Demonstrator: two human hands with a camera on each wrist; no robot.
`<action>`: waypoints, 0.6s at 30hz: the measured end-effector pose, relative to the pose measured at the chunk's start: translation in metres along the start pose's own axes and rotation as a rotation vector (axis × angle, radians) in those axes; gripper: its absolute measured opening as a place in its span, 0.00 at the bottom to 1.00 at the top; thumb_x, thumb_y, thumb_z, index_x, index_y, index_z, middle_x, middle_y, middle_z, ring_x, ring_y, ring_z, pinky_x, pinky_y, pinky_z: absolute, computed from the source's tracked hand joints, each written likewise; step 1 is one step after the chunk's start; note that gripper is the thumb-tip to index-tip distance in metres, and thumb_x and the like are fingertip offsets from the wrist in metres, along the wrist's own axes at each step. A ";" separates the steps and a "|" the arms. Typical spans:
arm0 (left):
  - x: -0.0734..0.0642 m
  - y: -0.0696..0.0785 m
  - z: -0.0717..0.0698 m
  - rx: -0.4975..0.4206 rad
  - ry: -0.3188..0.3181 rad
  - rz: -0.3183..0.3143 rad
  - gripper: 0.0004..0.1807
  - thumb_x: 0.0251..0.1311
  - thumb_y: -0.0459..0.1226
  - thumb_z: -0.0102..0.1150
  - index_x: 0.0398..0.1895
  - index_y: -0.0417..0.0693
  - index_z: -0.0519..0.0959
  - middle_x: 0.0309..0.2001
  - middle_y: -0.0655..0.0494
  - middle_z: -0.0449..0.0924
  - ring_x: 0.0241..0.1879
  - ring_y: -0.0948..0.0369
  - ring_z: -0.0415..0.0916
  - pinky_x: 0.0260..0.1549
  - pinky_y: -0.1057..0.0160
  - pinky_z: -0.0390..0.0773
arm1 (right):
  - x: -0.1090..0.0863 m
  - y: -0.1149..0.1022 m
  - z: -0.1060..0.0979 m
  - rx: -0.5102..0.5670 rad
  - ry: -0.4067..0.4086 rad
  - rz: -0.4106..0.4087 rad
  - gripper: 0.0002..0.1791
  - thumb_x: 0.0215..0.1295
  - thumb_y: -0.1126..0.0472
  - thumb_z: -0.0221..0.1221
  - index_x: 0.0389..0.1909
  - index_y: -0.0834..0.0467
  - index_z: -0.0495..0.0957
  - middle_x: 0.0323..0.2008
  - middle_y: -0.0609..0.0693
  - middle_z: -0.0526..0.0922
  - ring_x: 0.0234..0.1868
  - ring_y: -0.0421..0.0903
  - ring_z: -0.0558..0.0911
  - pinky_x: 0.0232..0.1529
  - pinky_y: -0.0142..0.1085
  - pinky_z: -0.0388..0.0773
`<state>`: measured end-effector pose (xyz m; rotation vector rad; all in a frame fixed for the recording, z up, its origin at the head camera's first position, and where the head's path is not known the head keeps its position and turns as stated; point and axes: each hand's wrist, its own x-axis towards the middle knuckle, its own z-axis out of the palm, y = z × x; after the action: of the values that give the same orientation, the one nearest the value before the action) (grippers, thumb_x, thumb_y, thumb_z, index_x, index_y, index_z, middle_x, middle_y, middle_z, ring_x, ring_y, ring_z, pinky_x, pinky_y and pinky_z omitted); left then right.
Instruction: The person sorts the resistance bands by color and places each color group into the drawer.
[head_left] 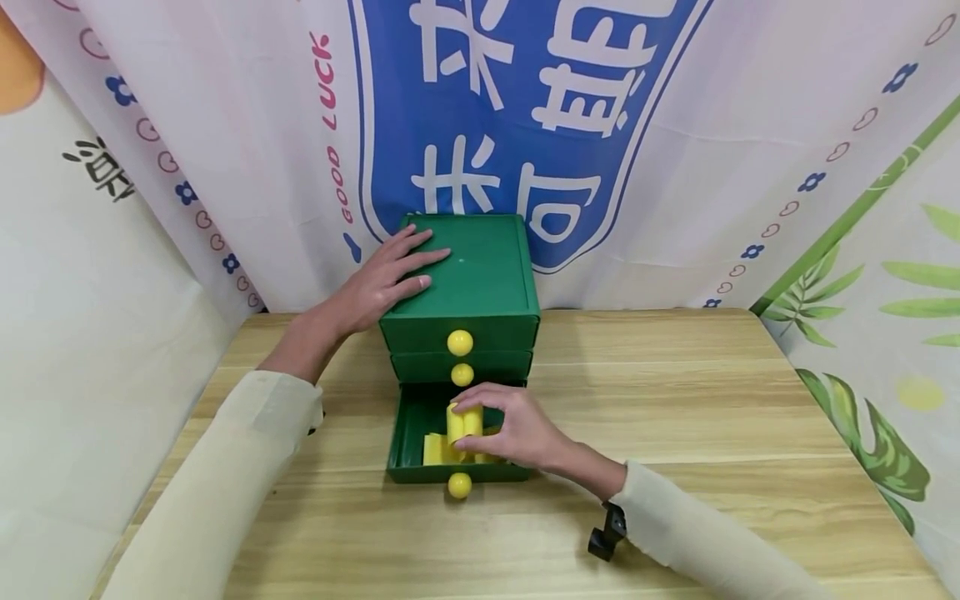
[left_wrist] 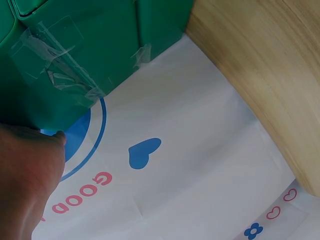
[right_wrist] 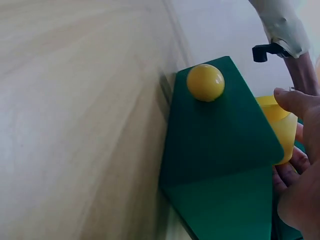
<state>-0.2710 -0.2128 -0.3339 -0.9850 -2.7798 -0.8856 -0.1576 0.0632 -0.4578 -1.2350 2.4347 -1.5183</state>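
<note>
A green drawer cabinet [head_left: 487, 275] with round yellow knobs stands against the cloth at the back. My left hand [head_left: 390, 271] rests on its top near the left edge, fingers spread and fairly straight. The bottom drawer [head_left: 408, 474] is pulled out, while the two above it are closed. Over this drawer my right hand [head_left: 521, 429] pinches a yellow piece with two rounded, tube-like sides [head_left: 465, 423] between thumb and fingers. More yellow pieces [head_left: 434, 450] lie in the drawer, partly hidden by that hand. The right wrist view shows a curved yellow surface [right_wrist: 284, 132] at the fingers.
The cabinet stands on a wood-grain table [head_left: 637, 400]. Behind it hangs a printed white and blue cloth [head_left: 285, 167]. Clear tape [left_wrist: 65, 65] is stuck on the cabinet's side. The open drawer's yellow knob [head_left: 460, 486] sticks out toward the front.
</note>
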 end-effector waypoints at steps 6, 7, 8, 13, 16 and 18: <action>-0.001 0.002 -0.001 -0.008 0.002 -0.003 0.29 0.81 0.47 0.45 0.81 0.56 0.68 0.86 0.47 0.49 0.86 0.48 0.31 0.79 0.33 0.34 | -0.001 0.000 0.006 -0.076 -0.018 -0.031 0.22 0.59 0.57 0.79 0.53 0.59 0.88 0.58 0.51 0.87 0.60 0.48 0.84 0.55 0.37 0.85; -0.001 0.002 -0.001 -0.008 0.003 -0.004 0.29 0.81 0.47 0.45 0.81 0.56 0.68 0.86 0.47 0.49 0.86 0.48 0.31 0.79 0.33 0.34 | -0.002 0.000 0.006 -0.085 -0.021 -0.032 0.22 0.59 0.57 0.79 0.53 0.60 0.87 0.59 0.52 0.87 0.61 0.48 0.84 0.57 0.38 0.85; -0.001 0.002 -0.001 -0.007 0.003 -0.004 0.29 0.81 0.47 0.45 0.81 0.56 0.68 0.86 0.47 0.49 0.86 0.48 0.31 0.79 0.33 0.34 | -0.002 0.000 0.006 -0.093 -0.023 -0.031 0.23 0.59 0.57 0.79 0.54 0.61 0.87 0.60 0.54 0.86 0.62 0.49 0.84 0.59 0.39 0.84; -0.001 0.002 0.000 -0.009 0.002 -0.003 0.29 0.81 0.47 0.45 0.81 0.56 0.68 0.86 0.47 0.49 0.86 0.48 0.31 0.79 0.33 0.34 | -0.007 -0.006 0.003 -0.125 -0.020 -0.012 0.23 0.61 0.56 0.78 0.55 0.61 0.87 0.62 0.55 0.85 0.66 0.50 0.81 0.65 0.45 0.80; 0.000 0.001 0.000 -0.014 0.006 0.005 0.29 0.81 0.47 0.45 0.81 0.55 0.68 0.86 0.46 0.49 0.86 0.48 0.31 0.80 0.33 0.34 | -0.012 -0.012 0.000 -0.131 -0.008 -0.022 0.22 0.62 0.56 0.77 0.54 0.61 0.87 0.59 0.52 0.86 0.63 0.48 0.82 0.63 0.44 0.81; 0.000 0.000 0.000 -0.016 0.009 0.009 0.29 0.81 0.46 0.45 0.81 0.54 0.68 0.86 0.46 0.49 0.86 0.49 0.31 0.80 0.34 0.34 | -0.016 -0.016 -0.003 -0.113 -0.005 -0.035 0.21 0.62 0.56 0.77 0.53 0.60 0.87 0.56 0.51 0.87 0.58 0.48 0.84 0.59 0.43 0.84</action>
<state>-0.2709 -0.2122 -0.3338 -0.9927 -2.7624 -0.9109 -0.1382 0.0717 -0.4495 -1.3045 2.5414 -1.4007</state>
